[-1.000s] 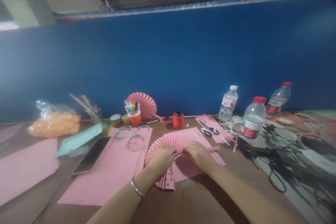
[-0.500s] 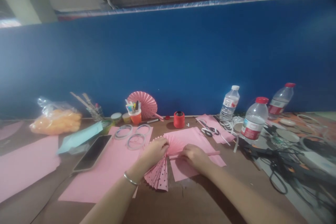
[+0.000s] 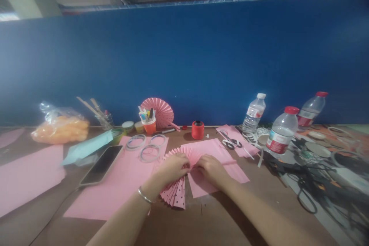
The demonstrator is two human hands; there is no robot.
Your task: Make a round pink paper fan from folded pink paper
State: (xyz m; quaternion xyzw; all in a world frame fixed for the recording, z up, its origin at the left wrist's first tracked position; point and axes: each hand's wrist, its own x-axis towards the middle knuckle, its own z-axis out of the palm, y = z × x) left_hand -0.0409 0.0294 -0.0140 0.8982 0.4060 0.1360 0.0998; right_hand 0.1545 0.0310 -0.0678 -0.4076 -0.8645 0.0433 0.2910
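A pleated pink paper fan [image 3: 175,196] with black dots is spread partway under my hands, over the brown table and a pink sheet. My left hand [image 3: 175,166] grips its folds near the centre, fingers curled, a silver bangle on the wrist. Beside it, my right hand [image 3: 211,170] has its fingertips pinched on the fan's inner end, close to the left fingertips. My fingers hide the exact spot they hold. Beneath and beyond my right hand lies a creased pink sheet [image 3: 221,150].
A red thread spool [image 3: 197,130], scissors [image 3: 230,143] and a pen cup [image 3: 149,127] before a finished pink fan [image 3: 161,112] stand behind. Tape rolls [image 3: 150,153] and a phone [image 3: 101,165] lie left. Bottles [image 3: 281,132] and tangled cables [image 3: 305,188] crowd the right.
My left hand moved left along the folds, then came back to meet my right hand at the fan's centre. The pink strip that stuck out past my right hand no longer shows.
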